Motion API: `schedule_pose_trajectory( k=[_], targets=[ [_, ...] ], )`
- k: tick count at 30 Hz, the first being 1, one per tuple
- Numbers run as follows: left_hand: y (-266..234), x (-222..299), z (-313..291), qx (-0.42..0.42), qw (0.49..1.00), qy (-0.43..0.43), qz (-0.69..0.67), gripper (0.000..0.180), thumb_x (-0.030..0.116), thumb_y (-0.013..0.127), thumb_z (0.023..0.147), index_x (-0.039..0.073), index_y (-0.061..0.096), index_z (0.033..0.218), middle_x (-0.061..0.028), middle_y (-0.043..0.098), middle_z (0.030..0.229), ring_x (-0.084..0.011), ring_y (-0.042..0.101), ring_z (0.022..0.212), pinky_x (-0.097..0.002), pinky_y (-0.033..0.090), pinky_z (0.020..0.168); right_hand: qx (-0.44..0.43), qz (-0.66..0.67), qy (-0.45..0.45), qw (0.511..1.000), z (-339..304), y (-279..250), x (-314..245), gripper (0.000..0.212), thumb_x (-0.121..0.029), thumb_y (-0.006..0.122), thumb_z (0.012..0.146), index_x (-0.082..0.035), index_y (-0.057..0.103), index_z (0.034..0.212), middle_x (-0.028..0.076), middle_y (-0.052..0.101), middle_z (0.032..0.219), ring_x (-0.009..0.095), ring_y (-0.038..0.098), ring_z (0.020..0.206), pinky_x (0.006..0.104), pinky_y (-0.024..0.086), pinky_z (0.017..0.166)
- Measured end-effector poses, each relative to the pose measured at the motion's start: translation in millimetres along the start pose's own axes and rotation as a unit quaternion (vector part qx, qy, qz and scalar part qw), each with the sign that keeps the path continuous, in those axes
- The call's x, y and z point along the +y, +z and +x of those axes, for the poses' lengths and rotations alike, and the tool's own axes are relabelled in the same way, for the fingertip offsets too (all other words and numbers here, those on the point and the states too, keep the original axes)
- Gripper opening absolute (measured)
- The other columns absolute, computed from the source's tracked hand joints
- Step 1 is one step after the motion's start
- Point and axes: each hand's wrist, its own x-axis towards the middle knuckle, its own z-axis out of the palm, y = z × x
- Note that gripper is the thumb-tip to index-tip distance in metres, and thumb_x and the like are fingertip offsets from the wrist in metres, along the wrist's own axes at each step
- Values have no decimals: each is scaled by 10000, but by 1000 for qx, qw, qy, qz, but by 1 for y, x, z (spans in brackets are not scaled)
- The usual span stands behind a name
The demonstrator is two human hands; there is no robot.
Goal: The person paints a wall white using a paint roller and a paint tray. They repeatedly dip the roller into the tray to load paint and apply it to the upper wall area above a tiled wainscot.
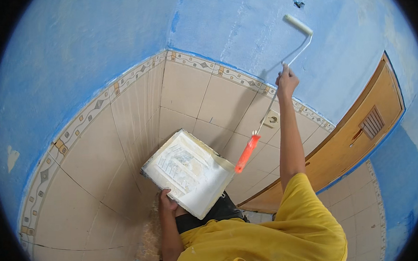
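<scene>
My right hand [287, 81], raised against the blue wall [241, 29], grips the thin metal rod of a paint roller [299, 25]. The pale roller sleeve is up at the wall; whether it touches the paint, I cannot tell. Below my hand hangs the roller's orange-red handle [246, 154]. Low in front of me, my left hand [168, 201] holds a paint tray [191, 162] by its near left edge, fingers mostly hidden beneath it. White paint pools in the tray's near right end, and its ribbed part is smeared with paint.
Beige tiles [183, 91] with a patterned border [191, 61] cover the lower walls, meeting in a corner ahead. A wall socket [272, 119] sits beside my right forearm. At right stands a wooden door [360, 122] with a vent. A small dark hole [299, 4] shows above the roller.
</scene>
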Motion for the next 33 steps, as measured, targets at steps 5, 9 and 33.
schedule_pose_trajectory(
  k=[5, 9, 33],
  targets=[
    [-10, -2, 7, -23, 998, 14, -50, 639, 130, 535, 600, 2, 387, 1209, -168, 484, 1121, -354, 459, 1043, -488, 369, 924, -19, -27, 88, 996, -95, -33, 53, 321, -293, 580, 841, -23, 532, 673, -8, 399, 499, 72, 355, 372, 220, 273, 331],
    [-10, -2, 6, -24, 998, 11, -53, 616, 124, 530, 609, 0, 400, 1198, -163, 488, 1117, -342, 461, 1051, -476, 369, 929, -18, -25, 132, 991, -127, -36, 61, 316, -288, 576, 844, -31, 526, 667, -8, 398, 500, 70, 359, 371, 214, 269, 332],
    [-9, -1, 4, -27, 1000, -5, 5, 630, 228, 569, 602, 49, 411, 1185, -131, 483, 1104, -326, 455, 1031, -464, 365, 913, -3, 25, 3, 1000, 22, -31, -32, 259, -208, 582, 827, 43, 598, 885, 2, 412, 532, 70, 355, 392, 218, 269, 341]
  ],
)
